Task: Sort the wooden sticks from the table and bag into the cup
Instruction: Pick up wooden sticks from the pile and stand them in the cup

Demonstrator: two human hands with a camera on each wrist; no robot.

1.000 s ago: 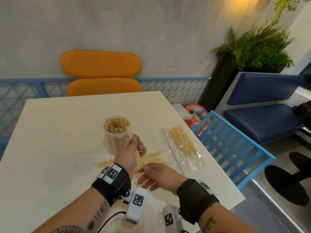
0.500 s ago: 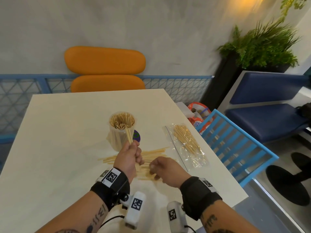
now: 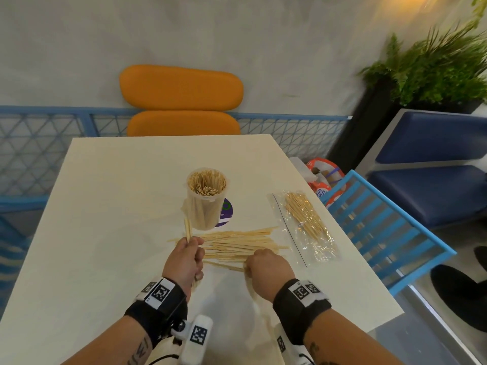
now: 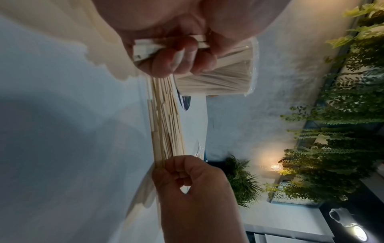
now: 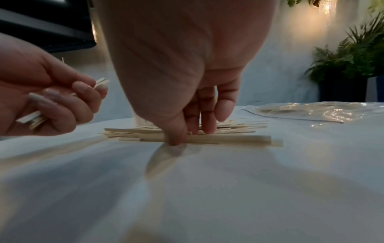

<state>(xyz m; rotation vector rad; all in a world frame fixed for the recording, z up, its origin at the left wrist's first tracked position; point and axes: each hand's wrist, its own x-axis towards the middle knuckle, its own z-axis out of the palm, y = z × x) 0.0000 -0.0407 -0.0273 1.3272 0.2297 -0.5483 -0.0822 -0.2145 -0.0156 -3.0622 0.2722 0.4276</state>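
A clear plastic cup [image 3: 206, 204] packed with upright wooden sticks stands mid-table. In front of it lies a loose pile of sticks [image 3: 237, 242]. My left hand [image 3: 193, 250], just left of the cup's base, grips a small bundle of sticks [image 3: 188, 229] that pokes up above the fist; its fingers [image 4: 178, 55] are curled round them. My right hand [image 3: 254, 262] is down on the pile's near edge, with thumb [image 5: 175, 138] and fingers [image 5: 207, 120] pinching sticks there. A clear bag [image 3: 307, 225] of thinner sticks lies flat to the right.
A purple round sticker [image 3: 226, 210] sits by the cup's base. The white table [image 3: 105, 233] ends close behind the bag, where a blue slatted chair [image 3: 379, 233] stands. An orange seat [image 3: 181, 101] is at the far end and a plant [image 3: 432, 72] at the back right.
My left hand has dropped from the cup's rim down and to the left, still holding its sticks. My right hand has closed down on the near side of the pile.
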